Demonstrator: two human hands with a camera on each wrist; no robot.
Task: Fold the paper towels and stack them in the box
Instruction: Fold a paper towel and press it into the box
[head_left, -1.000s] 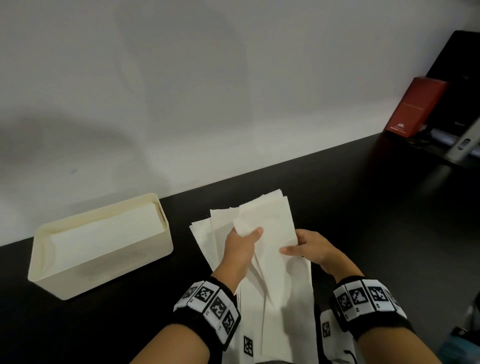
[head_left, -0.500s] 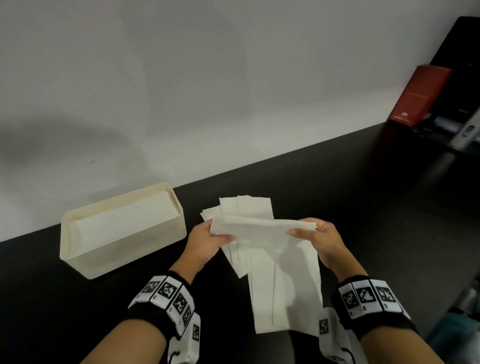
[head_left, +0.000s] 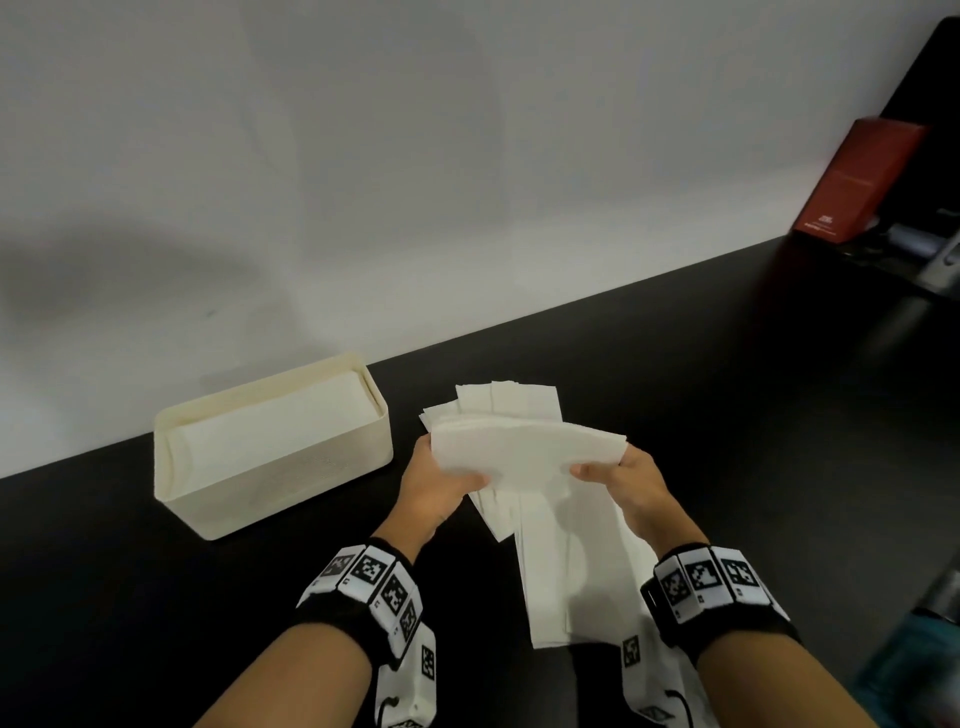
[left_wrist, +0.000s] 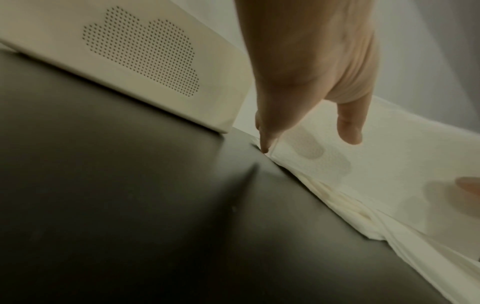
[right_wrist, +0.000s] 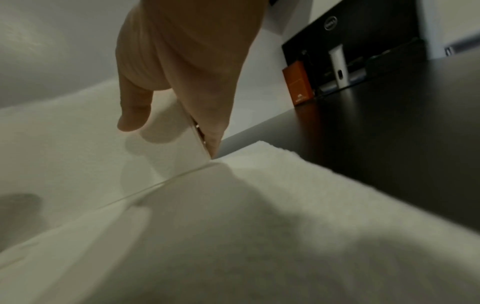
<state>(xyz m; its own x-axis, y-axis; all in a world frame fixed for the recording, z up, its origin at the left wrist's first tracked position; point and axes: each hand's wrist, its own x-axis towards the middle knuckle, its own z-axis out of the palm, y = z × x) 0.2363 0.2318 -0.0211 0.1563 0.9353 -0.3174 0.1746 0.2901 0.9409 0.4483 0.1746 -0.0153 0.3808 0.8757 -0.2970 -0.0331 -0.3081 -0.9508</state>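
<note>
A folded white paper towel (head_left: 524, 452) hangs crosswise above the table, held at both ends. My left hand (head_left: 441, 480) pinches its left end, thumb on top, and my right hand (head_left: 621, 480) pinches its right end. Under it a loose pile of unfolded paper towels (head_left: 566, 561) lies spread on the black table (head_left: 753, 415). The cream box (head_left: 270, 467) stands to the left, with folded towels (head_left: 280, 431) stacked inside. In the left wrist view my left hand (left_wrist: 311, 115) grips the towel (left_wrist: 389, 156) beside the box's perforated wall (left_wrist: 145, 57). The right wrist view has my right hand (right_wrist: 182, 115) pinching the towel (right_wrist: 78, 144).
A white wall runs behind the table. At the far right stand a red box (head_left: 857, 182) and a dark monitor (right_wrist: 350, 30) on its stand. Something teal (head_left: 914, 670) sits at the lower right edge. Black tabletop stretches to the right of the pile.
One second ago my hands were working a towel on the pile. They folded it, lifted it crosswise, and now hold it a little higher; the view has shifted so the box sits nearer the centre.
</note>
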